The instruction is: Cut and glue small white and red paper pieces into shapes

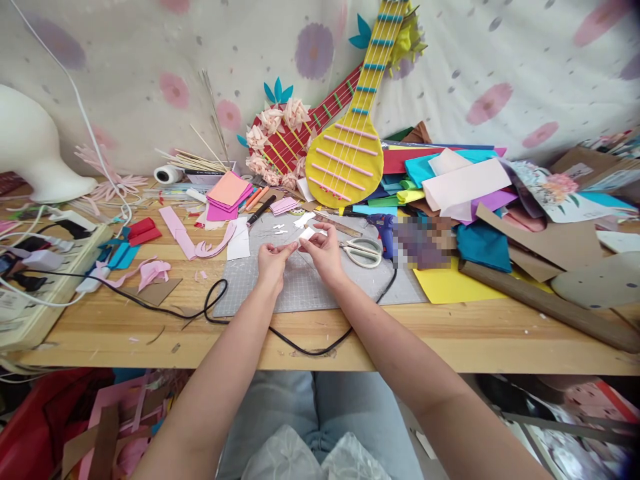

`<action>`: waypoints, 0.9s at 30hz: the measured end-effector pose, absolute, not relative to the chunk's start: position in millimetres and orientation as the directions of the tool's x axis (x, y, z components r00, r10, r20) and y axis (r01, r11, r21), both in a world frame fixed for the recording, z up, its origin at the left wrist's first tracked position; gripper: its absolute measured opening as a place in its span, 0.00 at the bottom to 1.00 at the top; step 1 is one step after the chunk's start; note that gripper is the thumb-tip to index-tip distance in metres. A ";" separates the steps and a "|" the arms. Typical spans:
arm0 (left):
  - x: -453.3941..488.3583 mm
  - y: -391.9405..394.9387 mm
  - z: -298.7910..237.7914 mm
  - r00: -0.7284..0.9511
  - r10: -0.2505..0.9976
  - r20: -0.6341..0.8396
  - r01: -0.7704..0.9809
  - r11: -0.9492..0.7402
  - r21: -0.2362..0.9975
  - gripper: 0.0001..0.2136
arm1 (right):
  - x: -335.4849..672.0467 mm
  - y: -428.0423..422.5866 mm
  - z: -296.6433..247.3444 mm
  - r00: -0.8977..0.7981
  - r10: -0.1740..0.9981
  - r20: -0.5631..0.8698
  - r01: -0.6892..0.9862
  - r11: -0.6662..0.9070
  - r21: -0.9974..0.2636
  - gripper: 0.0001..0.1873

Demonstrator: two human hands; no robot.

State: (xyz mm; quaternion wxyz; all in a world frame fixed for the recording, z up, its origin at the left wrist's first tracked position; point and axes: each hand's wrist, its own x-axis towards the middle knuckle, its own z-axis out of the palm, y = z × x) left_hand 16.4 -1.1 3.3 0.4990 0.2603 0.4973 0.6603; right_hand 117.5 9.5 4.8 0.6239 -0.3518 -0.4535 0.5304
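Observation:
My left hand (273,264) and my right hand (326,253) are close together over the grey cutting mat (240,293). A small white piece (307,233), which looks like paper or foam, sits pinched between the fingertips of both hands. The fingers hide part of it. Several white scraps (281,229) lie on the mat just beyond my left hand. To the right of my right hand are light-handled scissors (364,253) and a metal ruler (340,225). A blue glue gun (384,233) is farther right, partly blurred out.
A black cord (320,352) loops along the table's front. At left is a power strip (55,287). Yellow (345,160) and red (341,93) craft lutes lean at the back. Coloured sheets (467,180) pile up at right beside a brown roll (545,307). Pink strips (177,233) lie left.

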 end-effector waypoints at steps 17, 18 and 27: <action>13.4 0.2 4.3 -0.268 0.947 -0.178 -0.532 0.009 0.847 0.22 | 117.2 12.1 -5.7 -0.086 0.986 0.140 -0.300 0.109 -0.948 0.30; 13.5 -0.1 5.2 -0.251 0.948 -0.197 -0.529 0.036 0.848 0.20 | 117.9 11.9 -5.1 -0.074 0.988 0.134 -0.299 0.106 -0.948 0.30; 15.6 -1.9 7.8 -0.243 0.942 -0.232 -0.504 0.082 0.860 0.17 | 120.2 11.7 -2.9 -0.037 0.996 0.083 -0.283 0.070 -0.957 0.31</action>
